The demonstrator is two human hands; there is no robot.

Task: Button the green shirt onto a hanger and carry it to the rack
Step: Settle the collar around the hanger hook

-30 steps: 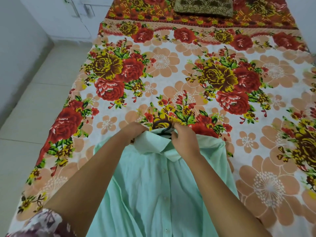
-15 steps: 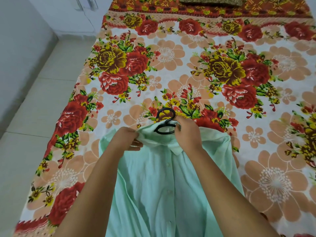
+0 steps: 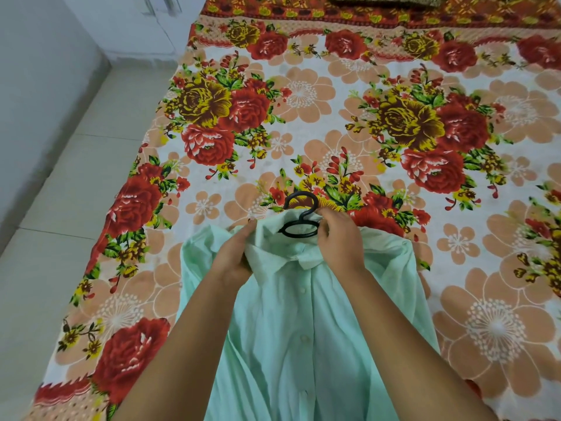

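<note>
The shirt (image 3: 288, 344) lies face up on the bed (image 3: 334, 117), its tail toward the person. The black hanger (image 3: 304, 219) is inside it, with only the hook and neck loop poking out of the collar (image 3: 273, 259). The left hand (image 3: 236, 253) has its fingers curled round the left side of the collar, bunching the cloth. The right hand (image 3: 337, 238) pinches the right side close beside the hanger's neck; I cannot tell if its fingertips touch the plastic as well.

From where I stand this looks like the settling of the collar round the hanger, with the topmost fastening left to do. The buttons (image 3: 302, 289) lower down look lined up along the front, though I cannot make out whether each is through its hole.

To do it well I would pull both collar halves evenly so the hook sits dead centre, then smooth each shoulder outward so the hidden arms sit in the seams. The left shoulder looks rumpled and wants flattening first. Bring the collar points together and close the top button while the cloth is slack, not stretched. Only then lift by the hook, keeping the front from sliding open on the way to the rack, which is out of sight here
</note>
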